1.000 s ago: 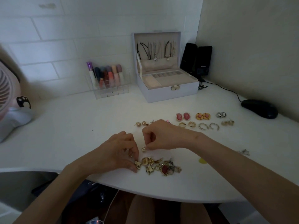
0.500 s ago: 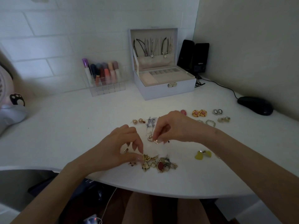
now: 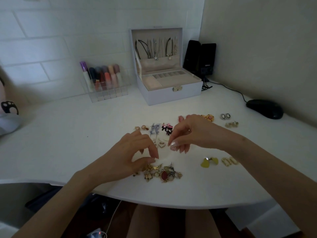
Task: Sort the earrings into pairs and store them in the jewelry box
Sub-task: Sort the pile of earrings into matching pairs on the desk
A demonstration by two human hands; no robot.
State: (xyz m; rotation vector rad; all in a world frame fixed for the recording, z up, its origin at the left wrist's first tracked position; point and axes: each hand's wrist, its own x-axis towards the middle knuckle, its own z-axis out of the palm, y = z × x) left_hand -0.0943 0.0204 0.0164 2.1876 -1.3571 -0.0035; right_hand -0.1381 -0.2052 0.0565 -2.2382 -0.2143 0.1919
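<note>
A pile of unsorted earrings (image 3: 163, 172) lies near the desk's front edge. My left hand (image 3: 130, 155) is curled over its left end, thumb and forefinger pinching a gold earring (image 3: 148, 167). My right hand (image 3: 192, 133) hovers further back, fingertips pointing down just right of a heart-shaped earring pair (image 3: 159, 144), touching nothing. Sorted pairs lie in rows: pearl studs (image 3: 141, 128), blue (image 3: 155, 128), black-pink (image 3: 167, 128), yellow hearts (image 3: 209, 162), gold rectangles (image 3: 229, 161). The open jewelry box (image 3: 171, 95) stands at the back.
A clear lipstick organizer (image 3: 104, 83) stands left of the box, and two black speakers (image 3: 200, 59) stand to its right. A black mouse (image 3: 265, 109) with its cable lies at the far right. More pairs (image 3: 225, 116) lie behind my right wrist.
My right hand carried a heart-shaped earring back from the pile, set it beside its match and let go. My left hand stayed at the pile's left end.
</note>
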